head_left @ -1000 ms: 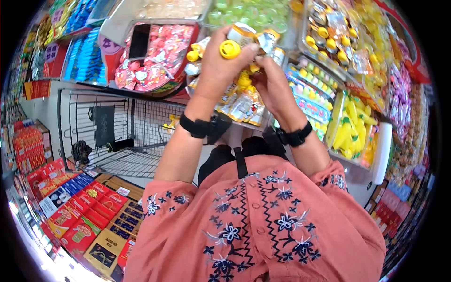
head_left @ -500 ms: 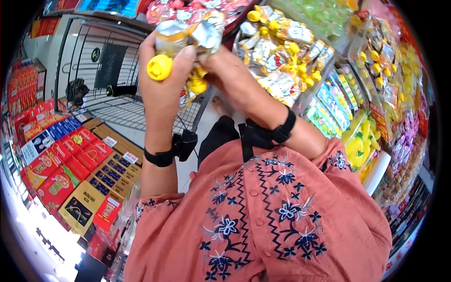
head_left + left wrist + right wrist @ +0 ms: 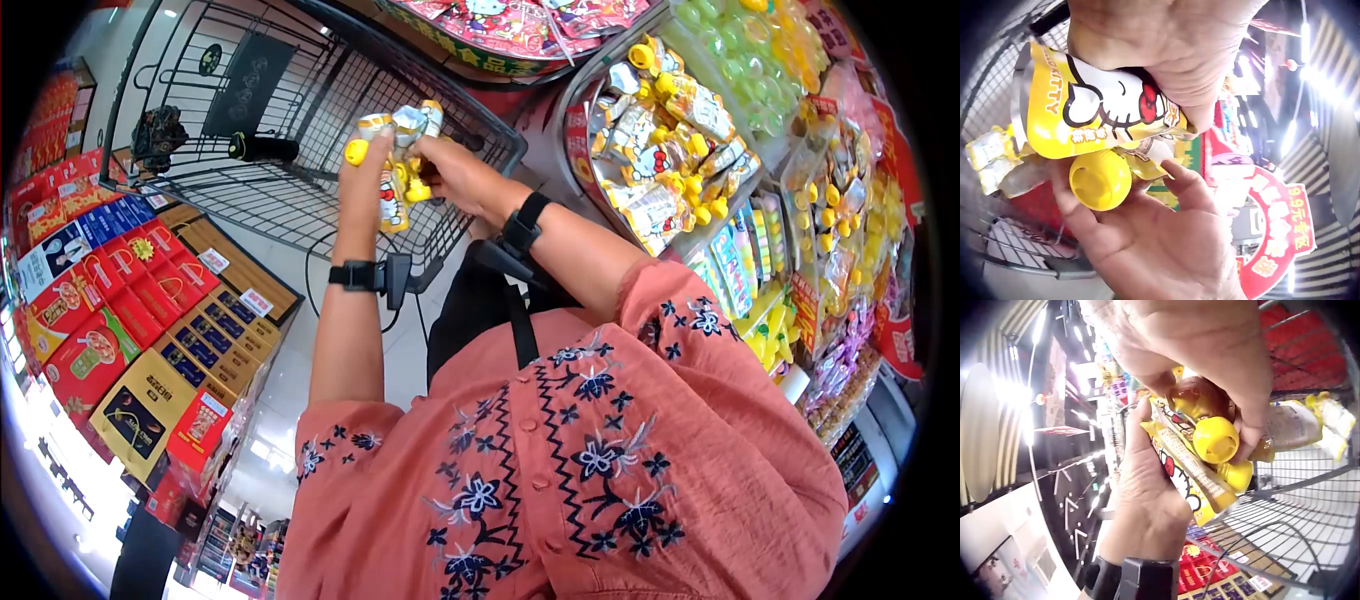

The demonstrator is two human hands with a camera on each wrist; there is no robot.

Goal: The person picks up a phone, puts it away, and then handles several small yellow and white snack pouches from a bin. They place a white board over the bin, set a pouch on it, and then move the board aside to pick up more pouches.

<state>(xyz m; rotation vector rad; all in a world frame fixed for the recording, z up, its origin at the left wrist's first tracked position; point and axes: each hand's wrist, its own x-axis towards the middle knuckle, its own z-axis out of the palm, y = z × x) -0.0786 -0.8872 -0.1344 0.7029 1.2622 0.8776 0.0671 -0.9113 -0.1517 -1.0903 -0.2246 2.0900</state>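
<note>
Above the wire cart, the left hand and right hand are close together around several yellow-and-white pouches with round yellow caps. In the left wrist view a pouch printed with a cat face lies against the left hand, and a yellow cap shows beside the fingers of the right hand. The right wrist view has the right hand gripping capped pouches from above, while the left hand holds a pouch from the side.
The cart contains a dark item. To the right stands a bin of similar pouches, with green candies and yellow banana-shaped packs beyond. Red and gold gift boxes lie at the left.
Both hands have moved from the candy display to over the cart, carrying the pouches. The view has turned, bringing more of the cart into sight.
</note>
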